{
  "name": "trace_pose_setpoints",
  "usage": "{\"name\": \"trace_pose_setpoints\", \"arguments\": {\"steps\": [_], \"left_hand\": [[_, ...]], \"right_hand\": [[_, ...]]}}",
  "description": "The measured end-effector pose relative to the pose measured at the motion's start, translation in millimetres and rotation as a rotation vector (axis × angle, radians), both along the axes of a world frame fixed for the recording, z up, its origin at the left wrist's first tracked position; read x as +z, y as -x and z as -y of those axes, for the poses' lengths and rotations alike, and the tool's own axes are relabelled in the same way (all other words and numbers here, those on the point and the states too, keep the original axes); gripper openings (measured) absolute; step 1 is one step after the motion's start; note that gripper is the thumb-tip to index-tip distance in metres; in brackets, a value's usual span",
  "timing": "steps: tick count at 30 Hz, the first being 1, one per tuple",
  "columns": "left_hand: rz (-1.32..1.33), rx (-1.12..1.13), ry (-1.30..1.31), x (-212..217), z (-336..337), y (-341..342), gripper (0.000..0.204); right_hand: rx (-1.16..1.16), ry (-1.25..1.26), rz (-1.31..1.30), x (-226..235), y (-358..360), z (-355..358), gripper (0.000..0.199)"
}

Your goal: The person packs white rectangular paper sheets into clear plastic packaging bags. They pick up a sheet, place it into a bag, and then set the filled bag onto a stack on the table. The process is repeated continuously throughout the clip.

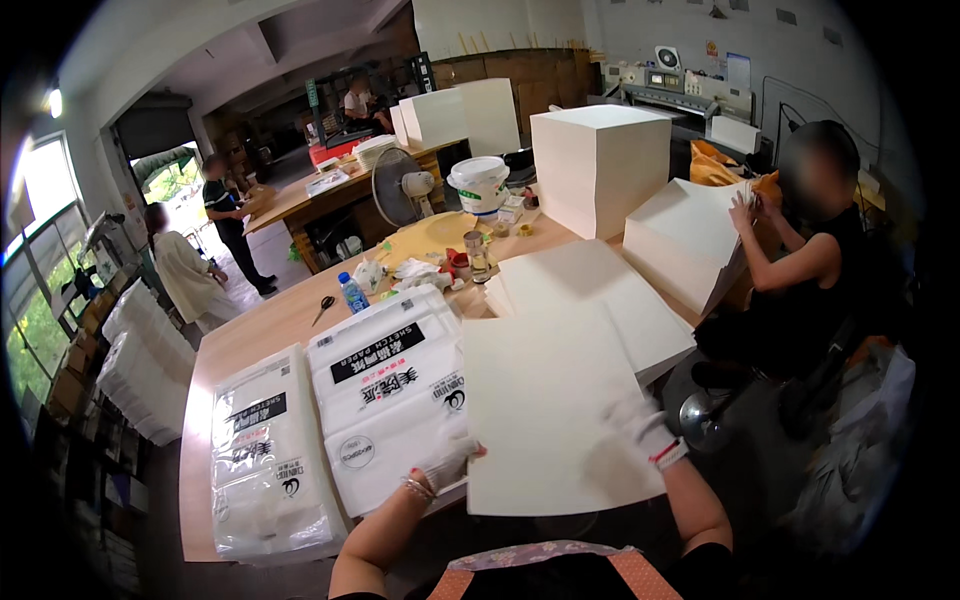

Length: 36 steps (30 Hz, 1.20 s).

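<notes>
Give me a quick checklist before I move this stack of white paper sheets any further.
1. Left hand grips the stack of white paper sheets at its left edge: ok.
2. Right hand holds its right side: ok.
3. Sheet edges aligned: cannot tell.
4. Clear plastic printed paper packs lying flat beside the stack: ok.
5. Fanned white paper pile behind overlaps the stack: not ok.

From my feed the workshop looks evenly lit and fairly bright. Daylight pours through the tall window point(30, 250) at the left edge and the open doorway point(170, 175) upper left, both blown out. A small ceiling lamp point(54, 102) glares nearby. Shadows stay soft. The fisheye bends straight edges and blackens the corners. The gloved hands at lower centre smear slightly.
</notes>
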<state>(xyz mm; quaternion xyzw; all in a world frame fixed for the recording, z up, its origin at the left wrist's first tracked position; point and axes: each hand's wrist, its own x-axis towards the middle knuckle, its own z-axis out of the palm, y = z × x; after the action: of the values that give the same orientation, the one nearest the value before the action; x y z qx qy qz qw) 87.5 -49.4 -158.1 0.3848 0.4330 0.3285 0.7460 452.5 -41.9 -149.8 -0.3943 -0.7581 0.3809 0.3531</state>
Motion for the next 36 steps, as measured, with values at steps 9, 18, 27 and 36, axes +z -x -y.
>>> {"name": "trace_pose_setpoints", "arguments": {"steps": [9,18,27,36], "left_hand": [[-1.281,-0.346,-0.948,16.0,73.6,-115.8,0.073],[-1.342,0.405,-1.028,-65.8,30.3,76.7,0.032],[-1.008,-0.075,-0.503,-78.5,-38.3,115.3,0.021],[0.474,0.401,-0.080,14.4,-129.1,141.1,0.003]], "right_hand": [[-0.409,0.246,-0.517,-64.6,76.8,56.3,0.048],[-0.544,0.227,-0.474,-57.0,76.9,69.0,0.019],[-0.331,-0.079,0.085,69.9,103.5,125.1,0.012],[0.068,0.321,0.920,43.9,149.5,124.2,0.044]]}}
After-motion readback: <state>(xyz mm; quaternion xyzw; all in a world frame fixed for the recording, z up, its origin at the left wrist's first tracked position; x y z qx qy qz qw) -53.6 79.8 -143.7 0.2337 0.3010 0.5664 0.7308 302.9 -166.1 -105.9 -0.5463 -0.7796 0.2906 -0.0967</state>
